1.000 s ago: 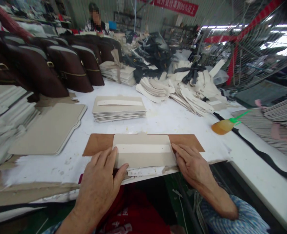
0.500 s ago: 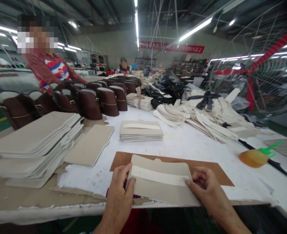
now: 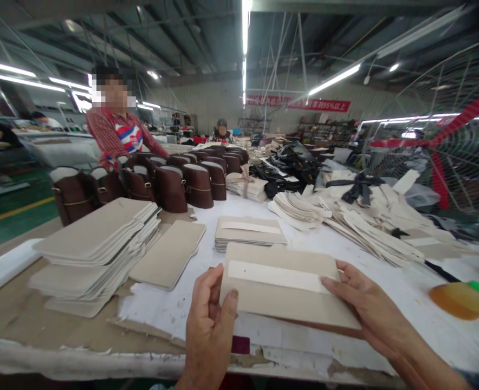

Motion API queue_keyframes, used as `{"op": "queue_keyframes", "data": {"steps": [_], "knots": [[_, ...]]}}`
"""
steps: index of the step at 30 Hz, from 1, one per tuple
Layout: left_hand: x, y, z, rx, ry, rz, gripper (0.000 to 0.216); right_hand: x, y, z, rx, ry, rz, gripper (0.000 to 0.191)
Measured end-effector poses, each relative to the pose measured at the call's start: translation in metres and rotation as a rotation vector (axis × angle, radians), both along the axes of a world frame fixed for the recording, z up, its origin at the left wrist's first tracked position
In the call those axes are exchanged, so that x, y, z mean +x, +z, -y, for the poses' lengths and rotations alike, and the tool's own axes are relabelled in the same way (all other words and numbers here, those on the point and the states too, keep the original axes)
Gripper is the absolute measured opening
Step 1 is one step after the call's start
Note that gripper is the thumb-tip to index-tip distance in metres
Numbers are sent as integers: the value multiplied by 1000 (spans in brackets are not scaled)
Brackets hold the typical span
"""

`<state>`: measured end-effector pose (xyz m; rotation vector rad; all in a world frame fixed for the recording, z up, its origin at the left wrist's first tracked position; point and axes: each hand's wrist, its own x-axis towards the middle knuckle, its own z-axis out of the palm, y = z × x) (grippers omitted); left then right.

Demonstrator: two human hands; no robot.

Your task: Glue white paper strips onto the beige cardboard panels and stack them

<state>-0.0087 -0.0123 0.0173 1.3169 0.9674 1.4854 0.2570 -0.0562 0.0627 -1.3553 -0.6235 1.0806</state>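
Observation:
Between both hands is a beige panel (image 3: 280,307) with rounded corners and a white strip (image 3: 278,275) along it, tilted above the table's front part. My left hand (image 3: 212,319) grips its left edge, thumb on top. My right hand (image 3: 363,300) pinches the right edge, with the thumb by the strip's end. A thin brown edge (image 3: 329,327) shows under the panel's lower side; I cannot tell whether it is held too. Just behind is a small stack of similar panels (image 3: 250,230), the top one with a white strip. To the left lies a single plain panel (image 3: 170,254).
A tall stack of beige panels (image 3: 97,233) stands left, before rows of dark brown bag bodies (image 3: 168,187). Loose beige strips (image 3: 365,225) heap up at right. A bottle of amber liquid (image 3: 459,300) lies near a large fan (image 3: 434,143). A co-worker (image 3: 120,132) stands behind the bags.
The panel has been raised off the table by both hands. The brown sheet that lay spread beneath it now shows only as an edge. The camera view has shifted left and up.

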Motion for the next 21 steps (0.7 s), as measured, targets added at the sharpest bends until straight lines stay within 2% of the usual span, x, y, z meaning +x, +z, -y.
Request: {"op": "queue_keyframes", "data": {"steps": [2,4,7,10,12,15,21], "knots": [[4,6,-5,2,-31,67,63,4,14,-36,114,-17,26,61],[8,4,-12,32,-18,55,70,8,22,-79,206,-28,40,54],[15,-16,-25,113,41,-64,64,12,21,-144,256,-43,64,50],[18,-41,-33,140,13,-291,57,14,2,-189,193,-70,79,44],[18,-49,-34,158,-29,-419,54,16,-15,-204,129,-76,93,42],[18,-47,-30,199,-64,-517,52,23,-35,-211,52,-80,135,43],[19,-36,-25,188,-140,-559,48,35,-47,-217,31,-58,288,46]]}}
